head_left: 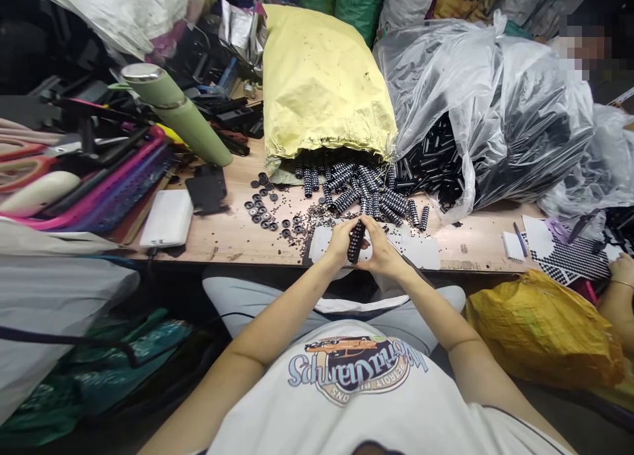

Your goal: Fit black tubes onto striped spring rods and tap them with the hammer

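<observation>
The work in hand is close handling of one black cylinder (355, 242), held between both hands just over the front edge of the table (238, 244), above a pale sheet (423, 251). The left hand (341, 240) is curled against it from the left and the right hand (381, 247) from the right, so both are gripping it; which fingers press hardest is too small to tell. The cylinder stands slightly tilted, its far end leaning to the right, with rows of small pale marks on its side. To handle it well, I would let one hand bear the weight while the other does the fine work, with a light, even pressure, since a hard pinch could loosen any small parts on its surface. Holding it fully over the sheet seems wise: anything dropped would then land on the table and not in the lap. Small dark bits (317, 212) lie scattered just beside the left hand, and dark discs (272, 226) farther left, so elbows and wrists had best stay raised to avoid sweeping them off. The pile (359, 184) of similar cylinders at the yellow sack's (327, 78) mouth is near the fingertips, and could roll if nudged.
</observation>
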Demonstrator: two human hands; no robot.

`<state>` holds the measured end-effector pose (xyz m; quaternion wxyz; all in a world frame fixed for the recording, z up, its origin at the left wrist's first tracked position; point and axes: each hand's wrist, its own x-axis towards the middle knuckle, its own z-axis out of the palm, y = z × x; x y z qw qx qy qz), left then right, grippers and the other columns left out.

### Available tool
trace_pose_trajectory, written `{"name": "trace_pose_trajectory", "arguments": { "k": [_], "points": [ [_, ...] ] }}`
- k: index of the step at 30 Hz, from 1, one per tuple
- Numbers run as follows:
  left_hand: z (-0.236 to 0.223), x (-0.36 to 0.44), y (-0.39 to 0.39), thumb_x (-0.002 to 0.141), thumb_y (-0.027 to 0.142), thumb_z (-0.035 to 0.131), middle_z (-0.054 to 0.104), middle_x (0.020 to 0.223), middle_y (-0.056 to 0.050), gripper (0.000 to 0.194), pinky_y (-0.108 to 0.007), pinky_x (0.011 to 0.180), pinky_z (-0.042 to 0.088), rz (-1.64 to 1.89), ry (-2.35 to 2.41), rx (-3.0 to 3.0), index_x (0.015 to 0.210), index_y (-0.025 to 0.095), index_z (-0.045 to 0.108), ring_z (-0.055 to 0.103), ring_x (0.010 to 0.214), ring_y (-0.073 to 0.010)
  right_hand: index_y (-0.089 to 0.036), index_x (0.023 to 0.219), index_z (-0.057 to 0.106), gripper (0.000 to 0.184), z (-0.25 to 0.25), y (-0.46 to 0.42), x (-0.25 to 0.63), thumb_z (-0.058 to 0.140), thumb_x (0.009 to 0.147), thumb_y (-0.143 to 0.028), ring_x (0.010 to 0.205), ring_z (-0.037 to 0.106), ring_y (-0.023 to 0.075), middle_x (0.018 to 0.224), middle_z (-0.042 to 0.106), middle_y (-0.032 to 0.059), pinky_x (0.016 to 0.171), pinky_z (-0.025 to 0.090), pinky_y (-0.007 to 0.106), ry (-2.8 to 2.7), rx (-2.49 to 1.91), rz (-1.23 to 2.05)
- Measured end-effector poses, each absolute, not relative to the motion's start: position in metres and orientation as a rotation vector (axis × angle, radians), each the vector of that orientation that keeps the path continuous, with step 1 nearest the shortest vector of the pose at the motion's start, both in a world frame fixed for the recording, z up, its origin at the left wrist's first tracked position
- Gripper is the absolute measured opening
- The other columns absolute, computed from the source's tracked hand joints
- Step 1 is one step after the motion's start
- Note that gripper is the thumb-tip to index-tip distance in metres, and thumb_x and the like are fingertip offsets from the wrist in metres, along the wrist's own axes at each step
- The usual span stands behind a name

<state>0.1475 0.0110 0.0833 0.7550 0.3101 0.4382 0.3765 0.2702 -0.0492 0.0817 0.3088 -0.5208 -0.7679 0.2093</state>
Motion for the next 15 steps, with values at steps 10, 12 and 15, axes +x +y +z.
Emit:
{"name": "trace_pose_trajectory", "arguments": {
  "k": [10,12,15],
  "points": [
    [0.081,0.151,0.007,0.080,0.040,0.063,0.057,0.057,0.002,0.031,-0.020,0.036,0.043,0.786,1.020,0.722,0.091,0.012,0.064,0.055,0.038,-0.0115,-0.018,0.150,0.013,0.108,0.072,-0.049,0.270,0.079,0.064,-0.029,0.145,0.022,0.0276,0.152,0.027,0.0169,0.120,0.020,0.046,-1.930,-1.424,0.696],
    [0.079,0.151,0.008,0.081,0.041,0.063,0.056,0.055,0.001,0.029,-0.021,0.037,0.044,0.741,1.032,0.699,0.089,0.012,0.063,0.055,0.039,-0.0125,-0.019,0.149,0.016,0.109,0.069,-0.048,0.270,0.080,0.062,-0.030,0.143,0.026,0.0280,0.150,0.030,0.0164,0.119,0.023,0.046,-1.920,-1.450,0.726],
    [0.073,0.150,0.011,0.084,0.040,0.059,0.057,0.058,0.000,0.029,-0.022,0.040,0.045,0.676,1.016,0.711,0.090,0.012,0.063,0.055,0.040,-0.0125,-0.017,0.147,0.020,0.108,0.062,-0.048,0.270,0.080,0.058,-0.029,0.140,0.031,0.0292,0.145,0.035,0.0171,0.117,0.028,0.047,-1.874,-1.485,0.727]
  ]
}}
